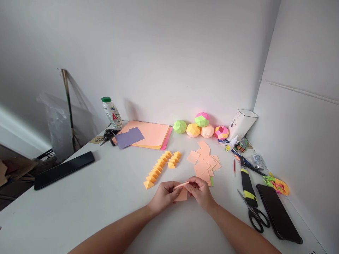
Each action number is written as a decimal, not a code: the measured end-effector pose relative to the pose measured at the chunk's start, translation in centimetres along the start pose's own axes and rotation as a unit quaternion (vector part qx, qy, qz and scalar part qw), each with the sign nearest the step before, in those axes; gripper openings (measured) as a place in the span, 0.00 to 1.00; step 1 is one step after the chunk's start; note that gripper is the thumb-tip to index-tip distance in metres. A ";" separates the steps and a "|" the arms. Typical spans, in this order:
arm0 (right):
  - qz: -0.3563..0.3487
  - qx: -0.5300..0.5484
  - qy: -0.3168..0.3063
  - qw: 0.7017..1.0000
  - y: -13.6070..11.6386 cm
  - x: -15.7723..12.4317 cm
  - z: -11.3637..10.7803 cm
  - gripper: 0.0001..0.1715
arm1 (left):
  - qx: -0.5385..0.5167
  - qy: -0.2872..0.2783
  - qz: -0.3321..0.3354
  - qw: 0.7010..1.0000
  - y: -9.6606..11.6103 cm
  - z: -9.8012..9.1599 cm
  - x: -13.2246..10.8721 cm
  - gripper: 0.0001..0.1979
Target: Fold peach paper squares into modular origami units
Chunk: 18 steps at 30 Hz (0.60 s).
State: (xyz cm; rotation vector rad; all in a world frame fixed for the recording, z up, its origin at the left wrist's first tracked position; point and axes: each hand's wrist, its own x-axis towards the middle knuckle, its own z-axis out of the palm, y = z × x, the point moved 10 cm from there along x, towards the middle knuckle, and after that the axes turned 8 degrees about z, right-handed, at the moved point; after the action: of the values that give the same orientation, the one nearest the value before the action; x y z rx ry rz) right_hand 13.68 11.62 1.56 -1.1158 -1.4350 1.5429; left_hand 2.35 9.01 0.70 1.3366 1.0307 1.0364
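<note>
Between my two hands, above the front of the white table, is a small peach paper piece (181, 195) with its upper edge folded over. My left hand (164, 194) pinches its left side between thumb and fingers. At the upper right edge, my right hand (200, 191) pinches the fold. Just beyond my hands lies a loose pile of peach paper squares (203, 165), with a bit of green paper (211, 181) under it. To the left of that pile, folded orange paper units (156, 171) stand in a long row, beside a shorter row of orange units (173, 161).
Paper balls (193, 130) sit along the wall. Coloured sheets (150, 132), a purple paper piece (129, 137) and a bottle (112, 114) are at back left. A black phone (278, 213), scissors (255, 213), a cutter (248, 187) and a glue bottle (231, 144) lie right. Far left is a dark flat object (65, 170).
</note>
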 end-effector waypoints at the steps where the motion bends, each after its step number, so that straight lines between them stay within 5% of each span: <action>1: 0.001 -0.001 -0.001 1.000 0.0 0.0 0.0 0.17 | -0.001 -0.001 -0.001 1.000 -0.1 0.0 0.0 0.19; 18: 0.004 -0.003 -0.020 1.000 -0.1 0.1 0.2 0.13 | 0.029 -0.021 0.011 0.999 -0.3 0.1 0.1 0.17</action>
State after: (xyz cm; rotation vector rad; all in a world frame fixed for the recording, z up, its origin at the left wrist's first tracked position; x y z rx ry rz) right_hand 13.50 11.67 1.65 -1.1022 -1.4643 1.5757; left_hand 2.46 9.08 0.41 1.4132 1.0232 0.9978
